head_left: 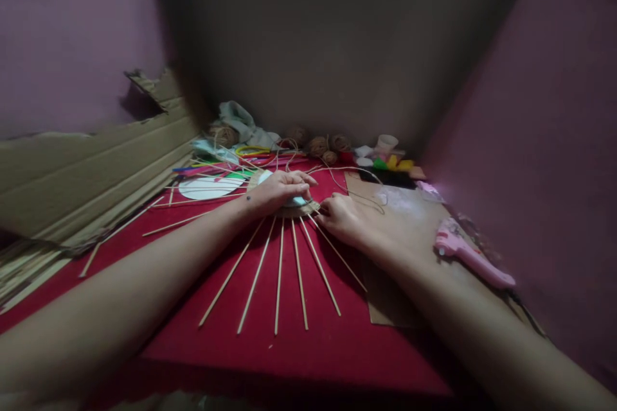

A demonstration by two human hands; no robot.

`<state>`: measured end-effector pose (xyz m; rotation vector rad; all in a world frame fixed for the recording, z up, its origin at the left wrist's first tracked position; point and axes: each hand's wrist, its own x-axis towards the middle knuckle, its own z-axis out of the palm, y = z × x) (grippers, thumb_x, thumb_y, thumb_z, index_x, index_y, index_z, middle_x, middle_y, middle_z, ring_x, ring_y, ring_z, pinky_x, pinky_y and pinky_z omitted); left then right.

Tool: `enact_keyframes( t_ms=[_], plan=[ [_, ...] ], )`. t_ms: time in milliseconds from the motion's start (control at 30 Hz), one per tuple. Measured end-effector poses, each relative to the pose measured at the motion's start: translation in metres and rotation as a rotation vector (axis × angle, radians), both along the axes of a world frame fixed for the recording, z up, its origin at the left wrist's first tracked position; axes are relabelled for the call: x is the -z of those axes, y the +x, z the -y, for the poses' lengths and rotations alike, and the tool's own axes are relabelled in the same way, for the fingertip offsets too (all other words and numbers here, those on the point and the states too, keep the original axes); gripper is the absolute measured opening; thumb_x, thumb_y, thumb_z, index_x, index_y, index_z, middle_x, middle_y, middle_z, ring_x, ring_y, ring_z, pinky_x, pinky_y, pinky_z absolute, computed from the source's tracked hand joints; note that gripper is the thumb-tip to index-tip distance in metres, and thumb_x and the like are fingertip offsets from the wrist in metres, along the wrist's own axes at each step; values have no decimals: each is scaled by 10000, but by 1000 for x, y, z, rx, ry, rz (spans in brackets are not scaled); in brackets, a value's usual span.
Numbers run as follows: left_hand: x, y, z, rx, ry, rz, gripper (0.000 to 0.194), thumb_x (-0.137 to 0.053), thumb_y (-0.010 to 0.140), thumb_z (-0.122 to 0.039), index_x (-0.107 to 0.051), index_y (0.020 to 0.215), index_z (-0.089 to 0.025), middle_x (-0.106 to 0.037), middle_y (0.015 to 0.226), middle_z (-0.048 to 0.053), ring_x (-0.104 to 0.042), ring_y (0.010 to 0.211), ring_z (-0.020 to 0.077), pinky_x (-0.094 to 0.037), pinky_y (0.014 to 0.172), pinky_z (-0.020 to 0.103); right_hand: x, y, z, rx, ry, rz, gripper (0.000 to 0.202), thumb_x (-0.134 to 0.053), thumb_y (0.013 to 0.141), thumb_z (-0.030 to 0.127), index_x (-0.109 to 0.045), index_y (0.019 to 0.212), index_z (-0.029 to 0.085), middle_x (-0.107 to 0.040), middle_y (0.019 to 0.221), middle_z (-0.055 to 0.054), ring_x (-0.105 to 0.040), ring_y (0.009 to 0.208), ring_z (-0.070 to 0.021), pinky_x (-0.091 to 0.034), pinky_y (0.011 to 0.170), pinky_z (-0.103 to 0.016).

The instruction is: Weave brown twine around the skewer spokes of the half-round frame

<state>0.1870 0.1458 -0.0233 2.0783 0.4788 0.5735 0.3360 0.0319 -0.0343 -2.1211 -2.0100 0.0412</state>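
A round cardboard disc with a pale blue centre lies on the red cloth, with thin wooden sticks spreading from its edge. Across its top rests my left hand, palm down, its thumb and fingers reaching over the centre; whether they hold anything is hidden. At the disc's right edge, my right hand has its fingers curled together near a stick and the twine; what they pinch is too small to make out. A loose strand of twine runs behind my right hand.
A pink glue gun lies right on a brown board. Cardboard sheets stand left. Twine balls, a white oval, a pale cup and coloured pieces sit along the back of the red cloth.
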Motion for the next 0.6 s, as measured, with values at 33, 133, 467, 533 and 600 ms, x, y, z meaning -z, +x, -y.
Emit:
enact_keyframes(
  t_ms=[33, 133, 467, 533, 600],
  plan=[
    [0, 0, 0, 14, -11, 7, 277, -563, 776, -353, -716, 704, -134, -642, 1162, 118, -554, 1113, 241, -381, 998, 373, 1, 0, -1, -1, -1, -2, 217, -485, 837, 255, -669, 783, 155, -628, 824, -105, -538, 724, -174, -318, 605, -274],
    [-1, 0, 0, 66, -15, 5, 279, -559, 779, -338, -711, 680, -126, -641, 1156, 126, -557, 1093, 236, -374, 1002, 381, 2, 0, -1, -35, 12, -12, 215, -452, 839, 199, -664, 848, 167, -604, 858, -89, -534, 765, -170, -341, 648, -261],
    [-10, -35, -5, 60, -51, -53, 291, -579, 801, -392, -707, 709, -147, -666, 1104, 95, -597, 986, 202, -446, 867, 324, 8, 13, 6, -112, 59, -100, 199, -447, 845, 193, -641, 889, 171, -541, 826, -57, -499, 736, -162, -365, 685, -253],
    [-8, -41, -5, 36, -74, -18, 287, -564, 821, -384, -706, 724, -155, -681, 1080, 87, -599, 985, 191, -439, 891, 326, 9, 16, 7, -141, 73, -149, 208, -459, 834, 178, -654, 904, 164, -555, 808, -58, -511, 766, -173, -378, 711, -258],
    [-6, -43, -4, 13, -105, 17, 277, -562, 830, -379, -704, 747, -156, -696, 1029, 82, -607, 961, 182, -439, 903, 327, 7, 17, 7, -152, 74, -234, 213, -484, 815, 165, -667, 924, 167, -588, 817, -61, -529, 813, -186, -393, 749, -271]
  ],
)
